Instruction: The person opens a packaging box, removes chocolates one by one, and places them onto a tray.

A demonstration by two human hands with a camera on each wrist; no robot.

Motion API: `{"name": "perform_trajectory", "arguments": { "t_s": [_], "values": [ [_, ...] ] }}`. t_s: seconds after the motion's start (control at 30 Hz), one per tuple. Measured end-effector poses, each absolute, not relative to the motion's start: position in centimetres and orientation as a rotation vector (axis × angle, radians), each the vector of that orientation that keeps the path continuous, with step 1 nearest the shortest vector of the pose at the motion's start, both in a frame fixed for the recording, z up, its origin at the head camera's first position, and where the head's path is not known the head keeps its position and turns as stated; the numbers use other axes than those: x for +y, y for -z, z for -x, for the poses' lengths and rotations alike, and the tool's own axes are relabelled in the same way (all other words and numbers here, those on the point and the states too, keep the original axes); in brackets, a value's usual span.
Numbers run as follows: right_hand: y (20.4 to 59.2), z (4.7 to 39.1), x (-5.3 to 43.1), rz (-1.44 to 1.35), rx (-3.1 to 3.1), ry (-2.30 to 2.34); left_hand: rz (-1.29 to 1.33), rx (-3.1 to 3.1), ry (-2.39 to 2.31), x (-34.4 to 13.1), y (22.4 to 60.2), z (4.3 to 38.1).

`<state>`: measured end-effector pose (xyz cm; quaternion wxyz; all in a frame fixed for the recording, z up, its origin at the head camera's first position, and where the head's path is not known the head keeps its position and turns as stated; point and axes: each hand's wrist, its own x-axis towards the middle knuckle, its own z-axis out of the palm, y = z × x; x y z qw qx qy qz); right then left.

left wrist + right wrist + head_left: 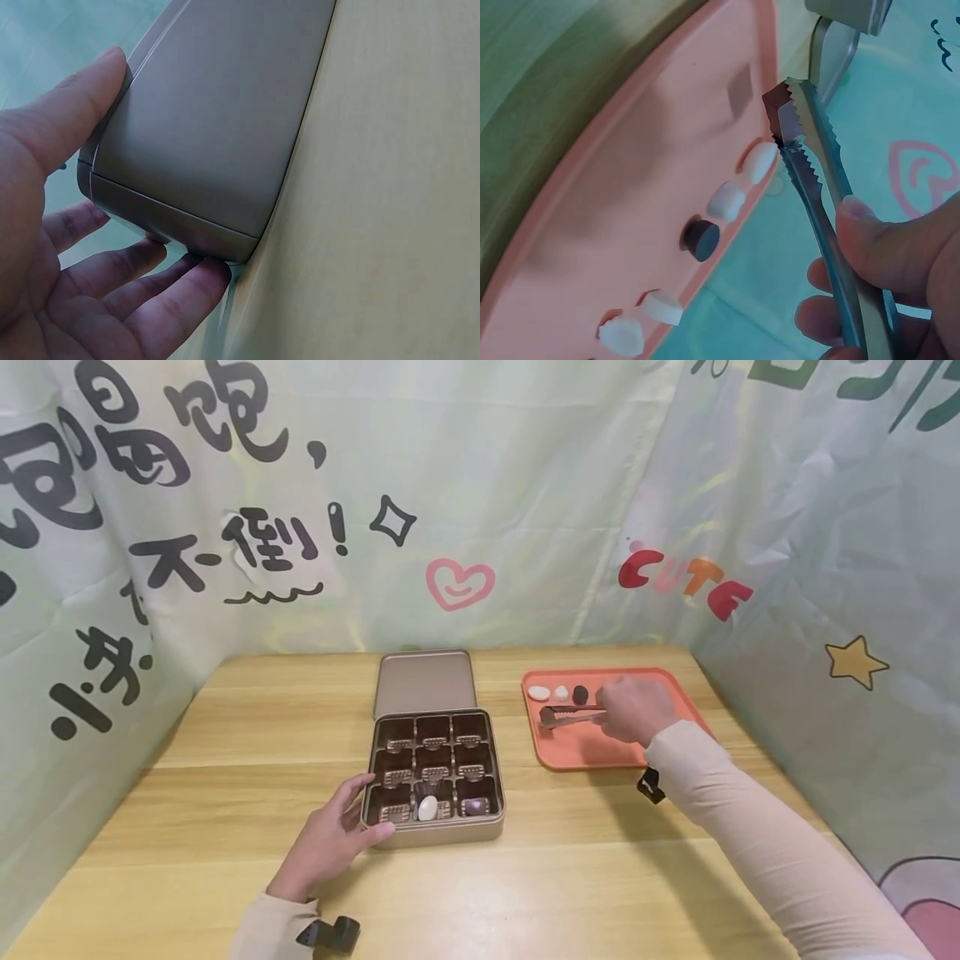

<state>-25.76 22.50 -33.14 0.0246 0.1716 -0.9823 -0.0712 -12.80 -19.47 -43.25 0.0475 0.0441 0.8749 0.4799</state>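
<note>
My right hand (637, 708) holds metal tongs (825, 217) over the orange tray (551, 756). A brown chocolate-like piece (780, 103) is pinched between the toothed tips, above the tray surface. My left hand (330, 839) grips the near left corner of a brown tin box (450, 835), thumb at the front rim and fingers along the left side. The box has several square compartments in a dark insert. A white egg-shaped piece (427, 808) lies in the front middle compartment, and a dark purple piece (476, 807) in the front right one.
Along the tray's far edge lie a white oval piece (538, 693), a small white piece (561, 692) and a dark round piece (580, 694). More white pieces (622, 335) show in the right wrist view. The box's lid (424, 681) lies open behind it. Printed cloth surrounds the wooden table.
</note>
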Motion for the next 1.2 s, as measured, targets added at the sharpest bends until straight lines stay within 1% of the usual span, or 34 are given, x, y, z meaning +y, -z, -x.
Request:
{"name": "perform_trajectory", "arguments": {
  "t_s": [0.5, 0.73, 1.2],
  "values": [
    [33.5, 25.8, 22.9, -0.518, -3.085, 0.193, -0.168, 2.675, -1.465, -19.5, 43.1, 12.9],
    [33.8, 25.7, 22.8, -0.499, -3.131, 0.155, -0.124, 2.678, -1.430, -19.7, 43.4, 12.5],
    [32.6, 25.3, 21.6, -0.509, -3.175, 0.022, -0.127, 2.679, -1.446, -19.6, 43.4, 12.9]
  ]
}}
